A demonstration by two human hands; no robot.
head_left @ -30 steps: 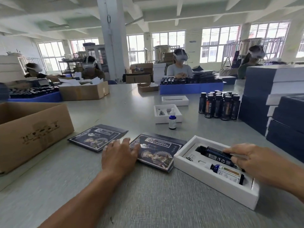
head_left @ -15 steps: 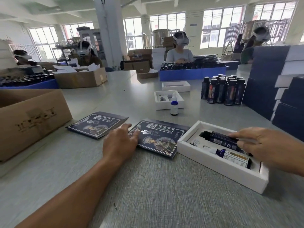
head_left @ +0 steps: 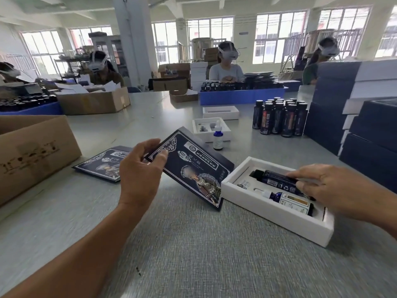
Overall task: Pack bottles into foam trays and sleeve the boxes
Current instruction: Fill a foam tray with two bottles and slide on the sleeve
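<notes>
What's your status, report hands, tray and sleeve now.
Left hand pinches the flat printed sleeve, tilted up. Right hand fingers rest on the dark bottle in the filled foam tray. Nothing blocks sleeving.

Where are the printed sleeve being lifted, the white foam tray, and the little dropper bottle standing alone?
printed sleeve (head_left: 193, 166), head view, its front face
white foam tray (head_left: 268, 209), head view, near wall
dropper bottle (head_left: 218, 138), head view, blue body

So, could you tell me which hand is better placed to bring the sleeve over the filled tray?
Left. The left hand already grips the printed sleeve, tilted up beside the foam tray. The right hand rests on the dark bottle, steadying it.
</notes>
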